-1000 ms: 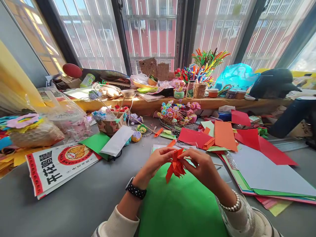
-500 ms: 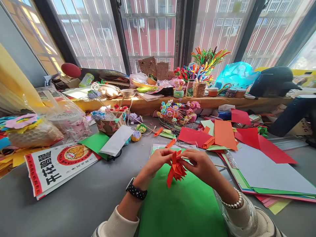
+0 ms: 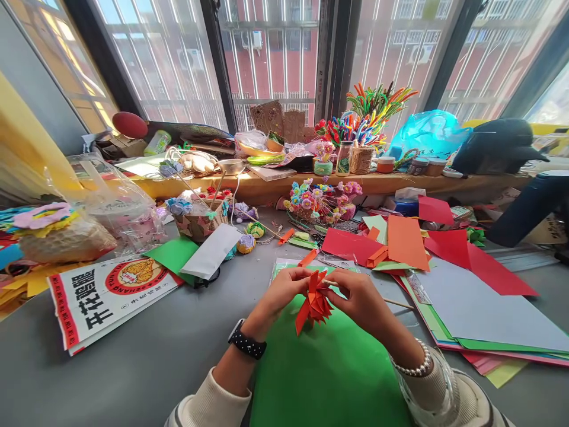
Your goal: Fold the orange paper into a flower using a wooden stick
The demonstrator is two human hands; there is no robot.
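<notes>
The folded paper (image 3: 313, 301) between the hands is orange-red. Under it lies a bright green sheet (image 3: 324, 373) on a plain grey table (image 3: 133, 367). The left wrist wears a black watch strap (image 3: 247, 343) dotted white; the right wears a white bead bracelet (image 3: 414, 366). The sleeves (image 3: 208, 406) are cream. At left a white packet (image 3: 104, 296) has a red border, black characters and a red round emblem with yellow in it. At right lie red (image 3: 484, 267), orange (image 3: 405, 242) and pale grey (image 3: 484, 311) sheets. The flower bunch (image 3: 320, 198) mixes pink, blue and yellow. A bag (image 3: 427, 135) on the sill is translucent blue.
</notes>
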